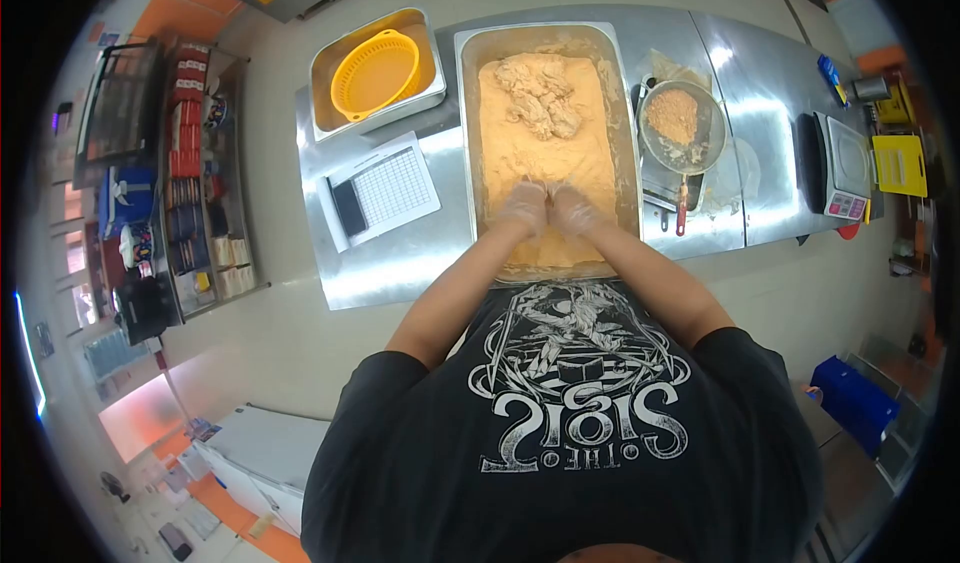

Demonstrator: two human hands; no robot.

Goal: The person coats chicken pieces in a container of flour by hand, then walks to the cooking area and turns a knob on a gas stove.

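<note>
A deep steel tray (466, 153) holds a bed of orange breading flour (500, 158). Several lumpy coated pieces, which look like chicken, (540, 98) lie on the flour at the far end. My left hand (524, 209) and my right hand (572, 209), both in clear plastic gloves, are side by side over the near half of the flour. Their fingers are curled in and meet at the middle, low at the powder. Whatever they grip is hidden by the gloves and the flour.
Left of the tray are a yellow basket (343, 81) inside a steel pan (437, 88) and a white board with a grid sheet (395, 188). To the right lie a round strainer (712, 128) with orange crumbs, its red handle (682, 213), and a scale (848, 163).
</note>
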